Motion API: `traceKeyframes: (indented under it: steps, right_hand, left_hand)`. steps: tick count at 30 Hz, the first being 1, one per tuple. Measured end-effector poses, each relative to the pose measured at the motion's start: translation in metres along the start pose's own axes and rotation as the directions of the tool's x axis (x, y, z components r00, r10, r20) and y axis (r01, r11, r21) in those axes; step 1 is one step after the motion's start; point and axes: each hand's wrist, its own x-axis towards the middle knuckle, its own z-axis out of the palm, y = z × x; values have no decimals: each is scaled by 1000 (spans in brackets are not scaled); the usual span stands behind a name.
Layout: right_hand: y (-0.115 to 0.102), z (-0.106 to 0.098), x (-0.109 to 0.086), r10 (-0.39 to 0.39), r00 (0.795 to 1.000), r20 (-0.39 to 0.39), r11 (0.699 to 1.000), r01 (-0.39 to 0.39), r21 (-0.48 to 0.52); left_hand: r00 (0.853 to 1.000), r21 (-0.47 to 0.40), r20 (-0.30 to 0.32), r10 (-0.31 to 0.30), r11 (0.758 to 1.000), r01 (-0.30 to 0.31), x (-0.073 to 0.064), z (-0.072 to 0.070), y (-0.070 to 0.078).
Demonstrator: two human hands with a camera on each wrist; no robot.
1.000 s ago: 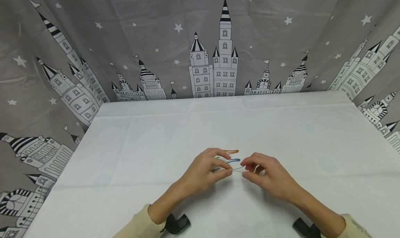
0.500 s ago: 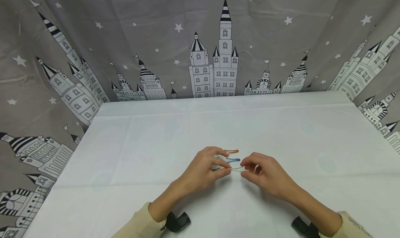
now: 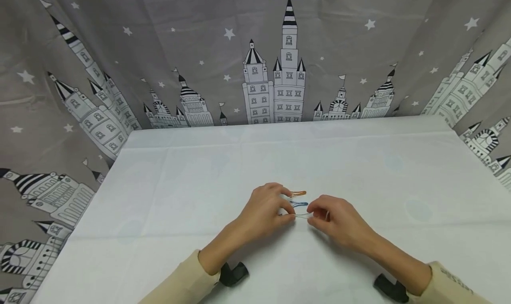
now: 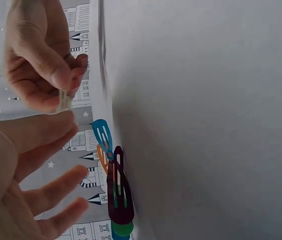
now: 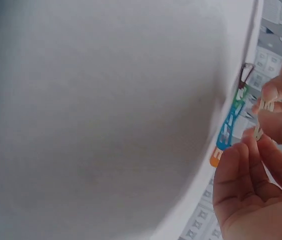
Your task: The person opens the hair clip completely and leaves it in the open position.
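Observation:
A cream-white snap hair clip (image 3: 302, 216) is held off the table between the two hands. My left hand (image 3: 265, 211) pinches one end of it between thumb and finger, its other fingers spread. At the opposite end, my right hand (image 3: 341, 220) pinches the clip with thumb and fingertips. In the left wrist view the fingers partly cover the clip (image 4: 64, 102). Behind the left hand lie an orange hair clip (image 3: 298, 192) and a blue hair clip (image 3: 300, 204). A dark purple clip (image 4: 119, 200) and a green clip (image 4: 123, 228) show in the left wrist view.
A white cloth (image 3: 179, 184) covers the table. Behind and at both sides hangs a grey curtain (image 3: 159, 11) printed with castles and stars. Black wrist straps with cameras (image 3: 234, 275) sit under both sleeves.
My left hand has turned and risen slightly, and now hides the green clip in the head view. The right hand has barely moved. Both still hold the cream-white hair clip.

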Motion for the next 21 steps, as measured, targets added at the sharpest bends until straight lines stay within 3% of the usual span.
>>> traceKeyframes:
  steps: [9, 16, 21]
  right_hand:
    - [3, 2, 4, 48, 998, 33, 998, -47, -30]
    - [5, 4, 5, 57, 995, 76, 997, -53, -55]
    - [6, 6, 6, 79, 993, 91, 994, -72, -78]
  left_hand:
    - [998, -1, 36, -46, 999, 46, 4, 4, -5]
    - [989, -2, 123, -76, 997, 77, 2, 4, -6]
    - [986, -4, 137, -90, 996, 92, 2, 5, -7]
